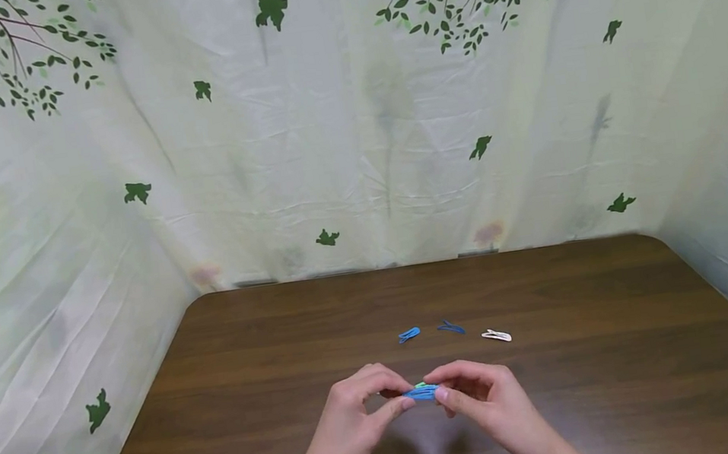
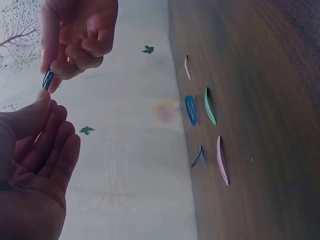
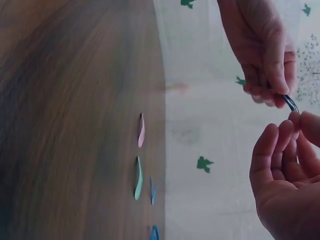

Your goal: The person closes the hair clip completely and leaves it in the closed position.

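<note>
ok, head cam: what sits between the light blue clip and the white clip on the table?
In the head view, a dark blue clip, sprung open in a V, lies between the light blue clip and the white clip, touching neither. Bare wooden table fills the gaps.

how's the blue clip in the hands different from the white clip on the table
The blue clip is pinched at its ends by the left hand and right hand, above the table; the white clip lies untouched on it. One is blue, the other white. Both are slim snap hair clips.
</note>
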Motion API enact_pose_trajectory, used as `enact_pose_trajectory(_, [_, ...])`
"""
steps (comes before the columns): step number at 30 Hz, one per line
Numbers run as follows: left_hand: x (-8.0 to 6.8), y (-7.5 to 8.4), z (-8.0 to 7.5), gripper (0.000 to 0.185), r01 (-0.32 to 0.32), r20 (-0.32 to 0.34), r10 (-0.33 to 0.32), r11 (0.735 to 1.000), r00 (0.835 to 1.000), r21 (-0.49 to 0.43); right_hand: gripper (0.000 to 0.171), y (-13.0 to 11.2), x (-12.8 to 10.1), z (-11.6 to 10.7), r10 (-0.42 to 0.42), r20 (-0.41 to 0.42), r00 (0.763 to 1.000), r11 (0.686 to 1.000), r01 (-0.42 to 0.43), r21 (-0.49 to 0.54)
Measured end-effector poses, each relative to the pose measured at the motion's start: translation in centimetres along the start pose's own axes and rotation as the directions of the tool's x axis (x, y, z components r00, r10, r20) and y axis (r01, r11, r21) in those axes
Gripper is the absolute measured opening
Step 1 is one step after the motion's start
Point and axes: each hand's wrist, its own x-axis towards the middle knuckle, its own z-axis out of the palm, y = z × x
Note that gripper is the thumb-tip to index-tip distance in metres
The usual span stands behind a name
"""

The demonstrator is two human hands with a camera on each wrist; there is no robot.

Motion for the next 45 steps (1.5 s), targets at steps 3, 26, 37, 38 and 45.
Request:
enact_pose_trajectory(3, [0.0,-0.5,0.0,0.016,-0.016,-0.002,0.016,0.999,1.000,0.039,0.019,0.0,-0.1,-0.1,-0.015,-0.020,1.000,0.998,0.014,-0.055])
enact_pose_trajectory(26, [-0.4,-1.4,1.1,0.018,-0.070,0.007,0.069,0.991,0.998,0.116,0.016,0.6,-0.2,-0.6,-0.173,-0.048,0.984,0.902,0.139,-0.408])
enact_pose_trajectory(37, [0.3,-2.1,2.1,0.021,0.015,-0.018,-0.013,0.993,1.000,0.116,0.018,0.9,0.2,-2.0,-0.174,-0.042,0.984,0.872,0.134,-0.470])
enact_pose_trajectory(38, [0.4,-2.2,2.3,0.020,0.029,-0.018,-0.027,0.993,0.999,0.110,0.019,1.0,0.2,-2.2,-0.175,-0.038,0.984,0.871,0.136,-0.472])
enact_pose_trajectory(45, [1.2,-2.9,3.5,0.014,0.117,0.025,-0.120,0.988,0.992,0.099,0.019,1.6,0.4,-3.9,-0.145,0.007,0.989,0.861,0.130,-0.492])
